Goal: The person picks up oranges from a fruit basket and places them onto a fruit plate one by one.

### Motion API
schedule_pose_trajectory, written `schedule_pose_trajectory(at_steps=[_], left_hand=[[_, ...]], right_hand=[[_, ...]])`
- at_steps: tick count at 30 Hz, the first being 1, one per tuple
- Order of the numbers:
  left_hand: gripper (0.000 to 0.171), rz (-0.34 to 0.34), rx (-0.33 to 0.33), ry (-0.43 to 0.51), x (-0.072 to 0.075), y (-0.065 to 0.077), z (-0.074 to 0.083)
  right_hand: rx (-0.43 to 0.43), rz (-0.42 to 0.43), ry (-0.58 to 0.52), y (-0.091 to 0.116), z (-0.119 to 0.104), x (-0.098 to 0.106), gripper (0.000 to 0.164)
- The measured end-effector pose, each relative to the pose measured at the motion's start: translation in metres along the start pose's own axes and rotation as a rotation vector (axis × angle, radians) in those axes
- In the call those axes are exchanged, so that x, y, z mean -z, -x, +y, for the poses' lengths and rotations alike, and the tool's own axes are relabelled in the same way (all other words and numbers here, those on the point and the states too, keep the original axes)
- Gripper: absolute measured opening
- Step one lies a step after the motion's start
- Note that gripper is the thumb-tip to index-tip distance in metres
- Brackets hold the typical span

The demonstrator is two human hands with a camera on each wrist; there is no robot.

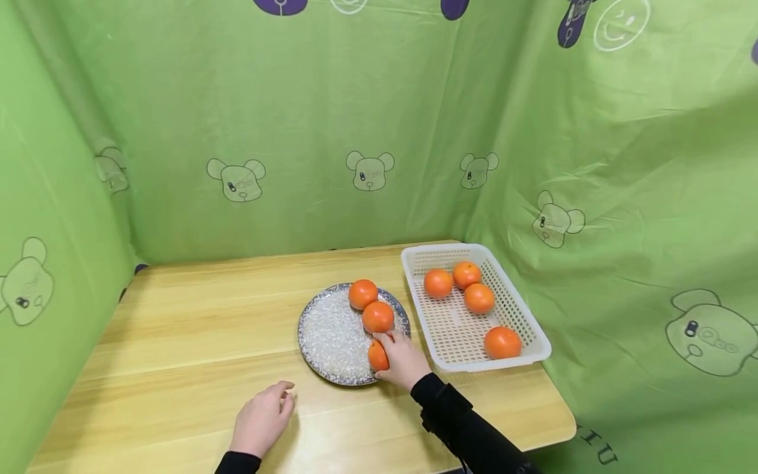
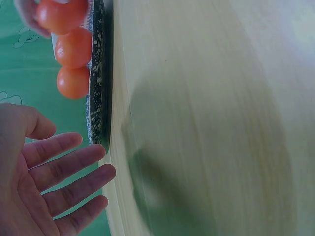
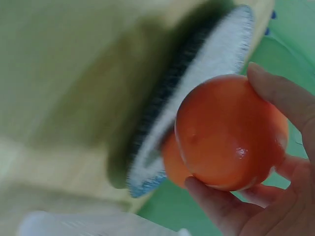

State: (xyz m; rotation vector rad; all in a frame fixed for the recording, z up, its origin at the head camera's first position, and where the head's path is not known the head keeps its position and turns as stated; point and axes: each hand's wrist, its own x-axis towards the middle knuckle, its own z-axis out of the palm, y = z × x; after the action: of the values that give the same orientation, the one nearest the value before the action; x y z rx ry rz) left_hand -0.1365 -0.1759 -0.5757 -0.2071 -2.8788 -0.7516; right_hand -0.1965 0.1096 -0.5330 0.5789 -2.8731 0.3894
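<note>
My right hand [image 1: 404, 361] grips an orange persimmon-like fruit [image 1: 378, 355] over the front right part of a speckled grey plate [image 1: 334, 339]. In the right wrist view, the thumb and fingers wrap around this smooth, round fruit [image 3: 231, 132]. Two more orange fruits, one in the middle right [image 1: 378, 317] and one at the back [image 1: 363, 294], sit on the plate. My left hand [image 1: 262, 419] hovers near the table in front of the plate, holding nothing. Its fingers are spread and relaxed in the left wrist view [image 2: 59, 177].
A white perforated plastic basket [image 1: 441, 359] stands right of the plate, with several orange fruits [image 1: 479, 299] inside. The wooden table [image 1: 195, 342] has its right front corner near the basket. Green curtains [image 1: 308, 118] enclose the back and sides.
</note>
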Motion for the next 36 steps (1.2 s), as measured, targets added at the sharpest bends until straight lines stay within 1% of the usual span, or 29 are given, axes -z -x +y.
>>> schedule_pose_trajectory(at_steps=[4, 8, 10, 12, 14, 16, 18, 21, 23, 25, 27, 28, 30, 32, 35, 36], left_hand=[[0.018, 0.003, -0.007, 0.002, -0.001, -0.002, 0.001], [0.018, 0.004, -0.007, 0.003, -0.001, -0.003, 0.001], [0.019, 0.005, -0.005, 0.004, -0.001, -0.004, 0.001], [0.019, 0.009, -0.005, 0.001, -0.001, -0.005, 0.001], [0.019, 0.016, -0.008, -0.002, 0.000, -0.005, 0.000], [0.019, 0.022, -0.007, -0.006, 0.002, -0.007, -0.001], [0.019, 0.026, -0.008, -0.006, 0.004, -0.008, -0.001], [0.019, 0.020, -0.003, -0.008, 0.006, -0.010, -0.001], [0.020, 0.014, 0.001, -0.009, 0.006, -0.011, -0.001], [0.020, 0.007, 0.007, -0.008, 0.007, -0.012, -0.001], [0.020, 0.001, 0.010, -0.007, 0.007, -0.012, 0.000], [0.020, -0.001, 0.011, -0.007, 0.007, -0.012, 0.000], [0.020, -0.005, 0.013, -0.008, 0.006, -0.012, -0.001], [0.020, -0.012, 0.016, -0.013, 0.004, -0.011, -0.001], [0.020, -0.031, 0.029, -0.016, 0.001, -0.007, -0.003], [0.021, -0.039, 0.034, -0.017, 0.000, -0.006, -0.003]], right_hand=[[-0.056, 0.000, 0.031, -0.003, 0.006, -0.012, 0.078], [-0.119, -0.027, 0.046, -0.009, 0.010, -0.021, 0.084], [-0.138, -0.046, 0.041, -0.011, 0.009, -0.021, 0.088], [-0.145, -0.058, 0.024, -0.010, 0.007, -0.013, 0.091], [-0.130, -0.065, 0.003, -0.010, 0.002, 0.002, 0.088], [-0.093, -0.069, -0.025, -0.010, -0.003, 0.024, 0.079], [-0.047, -0.075, -0.056, -0.011, -0.005, 0.050, 0.068], [-0.006, -0.091, -0.112, -0.017, -0.003, 0.092, 0.052], [-0.003, -0.081, -0.118, -0.025, 0.003, 0.119, 0.047], [-0.010, -0.059, -0.110, -0.037, 0.013, 0.142, 0.045], [-0.034, -0.031, -0.062, -0.054, 0.029, 0.156, 0.043], [-0.053, -0.033, -0.049, -0.064, 0.039, 0.160, 0.042], [-0.101, -0.059, -0.027, -0.086, 0.061, 0.161, 0.041], [-0.172, -0.121, -0.004, -0.105, 0.082, 0.154, 0.041], [-0.231, -0.225, 0.036, -0.124, 0.108, 0.131, 0.040], [-0.266, -0.254, 0.007, -0.126, 0.118, 0.120, 0.040]])
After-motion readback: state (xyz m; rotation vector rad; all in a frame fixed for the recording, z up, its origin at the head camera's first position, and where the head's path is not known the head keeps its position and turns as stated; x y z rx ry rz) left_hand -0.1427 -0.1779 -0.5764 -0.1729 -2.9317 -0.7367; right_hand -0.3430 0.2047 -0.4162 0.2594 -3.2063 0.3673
